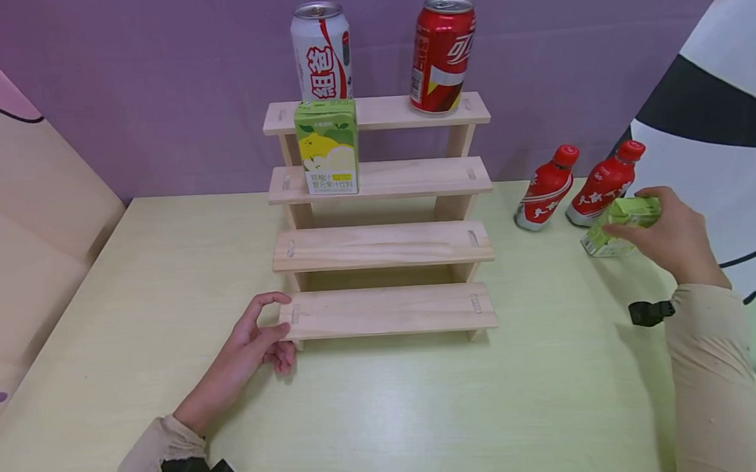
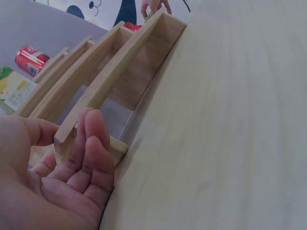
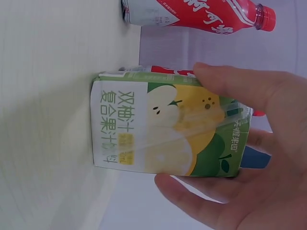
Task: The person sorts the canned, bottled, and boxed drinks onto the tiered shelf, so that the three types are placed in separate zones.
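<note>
My right hand grips a green juice carton by its sides, thumb on one side and fingers on the other. The carton is close to the tabletop, just in front of two red-capped bottles. At the left end of a wooden step shelf, my left hand holds the lowest step, fingers curled round its edge in the left wrist view. A second green juice carton stands upright on the third step up. On the top step are a white can, partly hidden by that carton, and a red can.
Two red drink bottles, one nearer the shelf and one by my right hand, stand on the table right of the shelf. A purple backdrop rises behind, with printed panels at both sides.
</note>
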